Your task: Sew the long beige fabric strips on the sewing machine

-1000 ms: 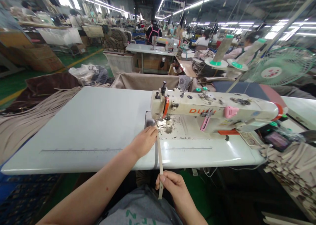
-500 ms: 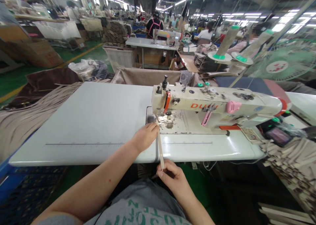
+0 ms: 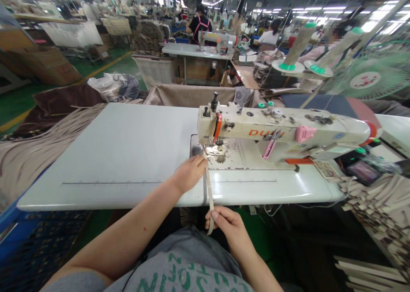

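Note:
A narrow beige fabric strip runs from under the needle area of the sewing machine toward my body, over the table's front edge. My left hand lies on the white table, fingers together on the strip just in front of the presser foot, which it partly hides. Below the table edge, my right hand pinches the strip between thumb and fingers. The strip's lower part curls beneath that hand.
Long beige strips drape off the table's left side. More strips are piled at the right. Pink-handled snips hang on the machine. Thread cones and a green fan stand at the back right. A co-worker sits ahead.
My right hand now holds the strip a little farther from its lower end, which curls below the fingers. My left hand stays by the presser foot. The view has shifted slightly.

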Demonstrator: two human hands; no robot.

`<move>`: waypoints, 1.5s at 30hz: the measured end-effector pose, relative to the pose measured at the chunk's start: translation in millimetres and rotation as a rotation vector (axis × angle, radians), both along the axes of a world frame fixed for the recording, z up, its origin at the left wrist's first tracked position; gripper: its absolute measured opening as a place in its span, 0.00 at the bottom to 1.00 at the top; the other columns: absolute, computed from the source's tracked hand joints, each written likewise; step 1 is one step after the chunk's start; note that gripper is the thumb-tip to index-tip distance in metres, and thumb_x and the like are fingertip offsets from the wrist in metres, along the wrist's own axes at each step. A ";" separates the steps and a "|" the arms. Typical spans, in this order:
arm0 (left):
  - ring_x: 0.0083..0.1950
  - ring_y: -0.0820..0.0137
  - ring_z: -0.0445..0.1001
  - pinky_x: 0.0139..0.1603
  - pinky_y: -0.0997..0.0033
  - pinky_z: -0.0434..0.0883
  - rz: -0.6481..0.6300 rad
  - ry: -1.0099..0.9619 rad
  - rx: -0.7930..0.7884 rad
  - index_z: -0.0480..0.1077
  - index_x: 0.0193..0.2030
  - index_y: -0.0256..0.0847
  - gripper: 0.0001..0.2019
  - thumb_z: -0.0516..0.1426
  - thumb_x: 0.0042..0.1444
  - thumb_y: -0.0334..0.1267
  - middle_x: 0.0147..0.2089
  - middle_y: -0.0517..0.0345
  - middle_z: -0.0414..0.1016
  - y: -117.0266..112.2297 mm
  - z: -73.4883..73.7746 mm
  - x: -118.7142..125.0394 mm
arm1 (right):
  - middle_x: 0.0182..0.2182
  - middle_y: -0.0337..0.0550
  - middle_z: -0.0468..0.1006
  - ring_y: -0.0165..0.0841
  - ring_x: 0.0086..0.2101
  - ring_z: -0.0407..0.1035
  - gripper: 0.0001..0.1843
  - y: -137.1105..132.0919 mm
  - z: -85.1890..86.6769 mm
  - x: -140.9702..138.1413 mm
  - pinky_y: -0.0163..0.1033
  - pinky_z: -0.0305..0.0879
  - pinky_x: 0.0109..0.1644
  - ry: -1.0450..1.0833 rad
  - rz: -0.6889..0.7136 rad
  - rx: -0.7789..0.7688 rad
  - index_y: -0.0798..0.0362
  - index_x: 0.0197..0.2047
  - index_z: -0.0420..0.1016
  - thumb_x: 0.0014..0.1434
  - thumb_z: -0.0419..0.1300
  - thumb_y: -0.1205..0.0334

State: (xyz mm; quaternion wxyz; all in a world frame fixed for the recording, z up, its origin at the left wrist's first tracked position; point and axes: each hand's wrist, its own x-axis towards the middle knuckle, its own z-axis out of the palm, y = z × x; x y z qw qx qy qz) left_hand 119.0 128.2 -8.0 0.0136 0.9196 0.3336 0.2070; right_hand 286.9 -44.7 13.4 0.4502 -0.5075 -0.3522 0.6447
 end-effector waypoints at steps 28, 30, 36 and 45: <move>0.61 0.60 0.72 0.66 0.56 0.71 0.026 -0.018 -0.015 0.67 0.51 0.40 0.09 0.50 0.67 0.31 0.56 0.47 0.72 0.5 4.6 3.3 | 0.24 0.42 0.78 0.33 0.28 0.69 0.21 1.5 6.2 -1.6 0.37 0.65 0.36 -0.061 0.015 0.047 0.54 0.27 0.83 0.60 0.67 0.46; 0.63 0.59 0.70 0.67 0.55 0.69 0.030 -0.007 -0.020 0.66 0.53 0.40 0.10 0.51 0.67 0.31 0.57 0.47 0.72 1.6 3.1 4.3 | 0.24 0.42 0.78 0.33 0.28 0.68 0.21 1.8 7.1 -1.5 0.37 0.65 0.36 -0.065 0.013 0.041 0.54 0.26 0.83 0.60 0.67 0.45; 0.64 0.57 0.70 0.68 0.54 0.68 0.041 -0.013 -0.010 0.64 0.56 0.38 0.12 0.52 0.67 0.32 0.58 0.45 0.70 3.9 -0.6 5.0 | 0.24 0.42 0.77 0.33 0.28 0.68 0.20 1.9 10.1 -1.8 0.37 0.65 0.36 -0.028 0.036 0.009 0.54 0.27 0.83 0.59 0.68 0.45; 0.62 0.60 0.72 0.62 0.58 0.73 0.009 0.005 -0.004 0.67 0.52 0.39 0.09 0.49 0.70 0.31 0.52 0.48 0.73 0.3 -2.6 1.0 | 0.24 0.41 0.75 0.33 0.28 0.66 0.22 -1.1 5.4 -1.9 0.38 0.62 0.37 0.003 0.099 0.042 0.54 0.25 0.80 0.59 0.67 0.44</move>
